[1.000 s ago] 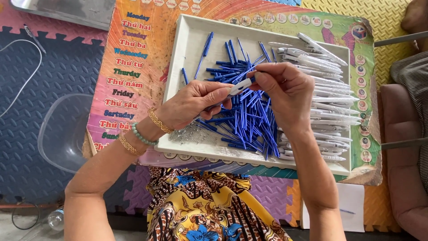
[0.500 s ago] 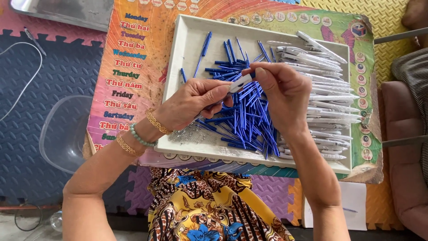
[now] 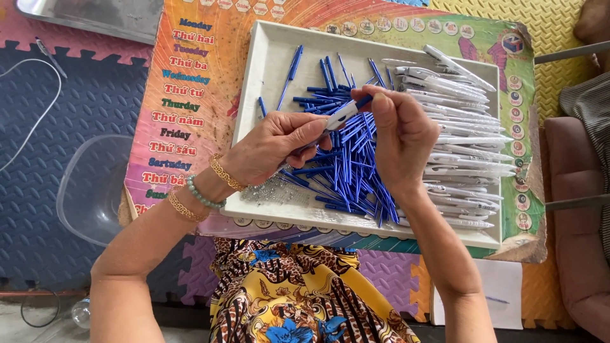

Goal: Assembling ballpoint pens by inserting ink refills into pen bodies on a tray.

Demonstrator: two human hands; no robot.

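Over a white tray (image 3: pixel 267 114) set on a colourful board (image 3: pixel 190 76), a person's 2 hands meet on 1 white pen barrel (image 3: pixel 340 115). The left hand (image 3: pixel 273 149) grips the barrel; the right hand (image 3: pixel 400 136) pinches a blue refill (image 3: pixel 363 100) at its tip. Blue refills (image 3: pixel 349 171) are heaped mid-tray, white barrels (image 3: pixel 464 133) to the right. A clear plastic bowl (image 3: pixel 89 190) sits on the foam mat (image 3: pixel 63 127), left of the board.

One white tray (image 3: pixel 267 95); blue pen parts (image 3: pixel 352 178), too many to count, below the fingers (image 3: pixel 381 105); white pen barrels (image 3: pixel 464 140), likewise uncounted, beside them; one clear bowl (image 3: pixel 89 190); three bracelets (image 3: pixel 203 194).
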